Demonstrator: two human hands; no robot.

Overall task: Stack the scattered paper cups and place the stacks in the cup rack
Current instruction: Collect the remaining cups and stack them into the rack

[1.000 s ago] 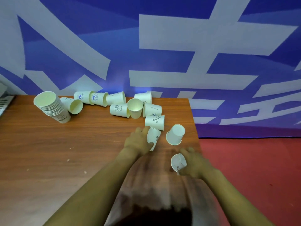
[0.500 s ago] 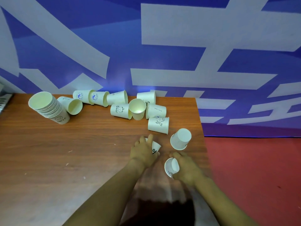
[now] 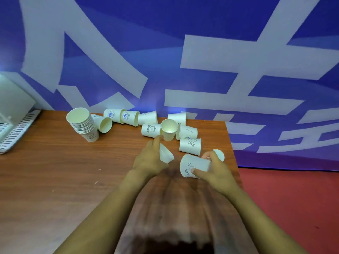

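"Bear" on lying cup [image 3: 150, 130]; "HELLO" on stack's bottom cup [image 3: 91, 136]; "Hi" on side-lying cup [image 3: 190, 146].

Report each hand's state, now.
Left hand: holding a paper cup.
Right hand: fingers curled round a printed cup.

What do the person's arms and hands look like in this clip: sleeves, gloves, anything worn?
Both forearms are bare as far as the frame shows; no sleeves are visible. The left hand and right hand wear no gloves, and no rings, watch or markings can be seen.
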